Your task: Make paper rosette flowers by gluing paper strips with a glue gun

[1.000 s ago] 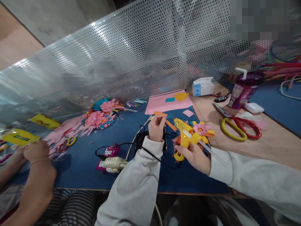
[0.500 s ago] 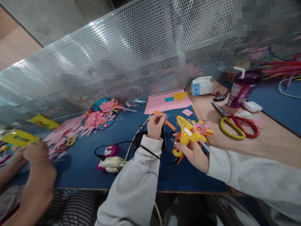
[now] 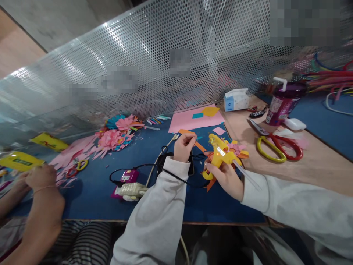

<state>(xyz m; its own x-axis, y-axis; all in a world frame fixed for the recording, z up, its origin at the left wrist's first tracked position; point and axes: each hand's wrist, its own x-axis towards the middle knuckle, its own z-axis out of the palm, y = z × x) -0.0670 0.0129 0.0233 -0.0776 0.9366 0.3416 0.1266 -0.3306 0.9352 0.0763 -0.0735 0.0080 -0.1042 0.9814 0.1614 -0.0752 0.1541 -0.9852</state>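
My left hand [image 3: 184, 148] is closed in a pinch on a small blue paper piece [image 3: 199, 138], which pokes out past the fingertips. In my right hand [image 3: 226, 179] is a yellow hot glue gun [image 3: 218, 151], its nozzle pointing up and to the left, apart from the blue paper. A clear glue stick [image 3: 246, 173] sticks out of its back. Partly hidden behind the gun lies a pink and orange paper flower [image 3: 236, 148]. Orange paper strips [image 3: 199, 147] show between my hands.
A black cord [image 3: 176, 176] crosses my left forearm to a purple power strip [image 3: 130, 176]. Large scissors [image 3: 271, 149], a purple drink cup [image 3: 284, 105] and a tissue pack [image 3: 236, 100] stand right. Pink paper [image 3: 183, 122] lies ahead. A co-worker's hands [image 3: 41, 178] work at left.
The glue gun has shifted slightly, its nozzle a little farther from my left hand. More of the blue paper shows at my left fingertips. Both grips stay the same.
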